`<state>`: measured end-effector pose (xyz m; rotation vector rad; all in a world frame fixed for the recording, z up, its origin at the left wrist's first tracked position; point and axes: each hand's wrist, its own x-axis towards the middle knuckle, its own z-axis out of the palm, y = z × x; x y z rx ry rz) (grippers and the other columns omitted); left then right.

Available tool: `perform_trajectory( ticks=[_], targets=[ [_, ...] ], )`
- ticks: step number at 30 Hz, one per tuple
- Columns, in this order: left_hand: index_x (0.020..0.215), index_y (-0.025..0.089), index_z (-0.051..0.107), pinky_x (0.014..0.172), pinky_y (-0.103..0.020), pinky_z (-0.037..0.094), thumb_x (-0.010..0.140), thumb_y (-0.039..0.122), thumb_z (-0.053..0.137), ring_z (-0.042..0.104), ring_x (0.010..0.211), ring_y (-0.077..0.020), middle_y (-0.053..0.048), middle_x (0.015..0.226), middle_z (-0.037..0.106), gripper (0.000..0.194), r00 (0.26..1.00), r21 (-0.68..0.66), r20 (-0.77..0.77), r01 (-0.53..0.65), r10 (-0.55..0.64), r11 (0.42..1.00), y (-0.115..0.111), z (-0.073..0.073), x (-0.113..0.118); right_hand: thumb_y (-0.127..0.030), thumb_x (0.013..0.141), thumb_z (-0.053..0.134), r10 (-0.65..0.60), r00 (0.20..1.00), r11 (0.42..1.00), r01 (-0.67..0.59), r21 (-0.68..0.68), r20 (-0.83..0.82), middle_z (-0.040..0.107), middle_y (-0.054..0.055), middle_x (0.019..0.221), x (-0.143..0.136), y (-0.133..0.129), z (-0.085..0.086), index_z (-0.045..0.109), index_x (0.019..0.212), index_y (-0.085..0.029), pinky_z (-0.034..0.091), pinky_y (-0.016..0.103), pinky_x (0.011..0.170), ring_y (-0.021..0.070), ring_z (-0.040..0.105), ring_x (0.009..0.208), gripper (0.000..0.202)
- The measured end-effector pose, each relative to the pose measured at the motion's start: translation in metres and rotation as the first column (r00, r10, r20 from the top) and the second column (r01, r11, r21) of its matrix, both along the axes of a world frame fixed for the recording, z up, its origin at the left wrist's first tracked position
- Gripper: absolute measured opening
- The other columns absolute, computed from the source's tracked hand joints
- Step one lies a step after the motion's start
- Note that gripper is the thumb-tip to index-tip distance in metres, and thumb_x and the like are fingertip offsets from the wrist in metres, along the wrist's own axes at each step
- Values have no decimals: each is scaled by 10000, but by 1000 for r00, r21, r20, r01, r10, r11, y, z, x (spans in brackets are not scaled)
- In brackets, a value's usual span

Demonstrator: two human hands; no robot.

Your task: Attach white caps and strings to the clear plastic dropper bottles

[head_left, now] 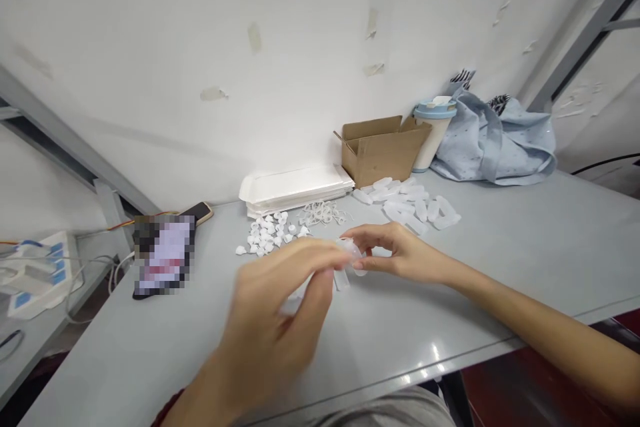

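Observation:
Near the middle of the table, my right hand [400, 253] pinches a small translucent plastic piece [356, 257] between thumb and fingers. My left hand [283, 310], partly smeared by motion, has its thumb and fingers drawn together right beside that piece; whatever is between them is hidden. A flat clear strip [341, 280] lies on the table below the hands. Beyond them are a pile of small white caps [267, 232], a heap of thin whitish loops [324, 213] and several translucent elongated plastic pieces [400, 200].
A stack of flat white boxes [295, 185] and an open cardboard box [380, 153] stand by the wall. A lidded cup [433, 133] and a light blue cloth bag [495, 140] are at the right. A phone [203, 212] and a power strip [43, 273] are left.

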<state>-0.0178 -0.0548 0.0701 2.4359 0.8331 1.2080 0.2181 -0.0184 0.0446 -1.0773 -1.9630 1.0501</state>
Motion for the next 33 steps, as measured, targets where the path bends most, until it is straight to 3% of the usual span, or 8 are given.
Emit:
perform_trajectory(
  ticks=[3,7,13,18,29,33],
  targets=[
    [988,170,618,640,-265,503,868,73,446,620,734,-152,-38,829,668,231,985,111,-170,1,18,994,36,-4,17,-286,790,624,-10,1000,1000,10,-6,-12,632,19,820,-1,2,-3,589,1145,-161,466,313,761,143,557,745,378],
    [1077,157,587,677,-314,519,877,85,421,617,774,-177,-74,883,659,270,964,151,-264,10,31,988,56,-27,21,-313,777,639,-32,999,999,32,-14,-41,624,28,847,-3,4,-7,605,1090,-168,473,329,776,152,566,767,348],
    [1165,139,533,785,-345,531,868,50,424,595,952,-205,-119,1034,621,328,982,254,-187,42,7,966,50,-44,25,-302,785,642,-10,993,999,6,-36,-120,621,21,846,-6,2,-10,621,988,-170,475,302,745,139,570,750,244],
    [1308,77,403,832,-402,523,839,1,434,550,1038,-252,-175,1087,591,476,969,323,-247,93,-11,942,41,-53,26,-265,783,644,-24,989,999,19,-30,-149,610,10,837,-10,-1,-9,622,968,-173,463,292,756,129,556,754,208],
    [1282,103,420,851,-415,522,831,4,470,540,1075,-252,-176,1113,580,464,992,305,-114,87,-55,948,34,-54,29,-329,749,690,-48,980,997,34,-72,-195,575,-10,715,-9,-5,-10,536,796,-168,457,280,672,120,543,679,229],
    [1318,120,362,839,-406,524,841,96,545,553,1041,-248,-158,1101,587,512,992,264,-123,35,-2,964,31,-56,32,-325,712,720,-105,977,991,86,-107,-185,578,-11,718,-11,-6,-9,506,773,-175,443,260,606,116,544,652,268]
  ],
)
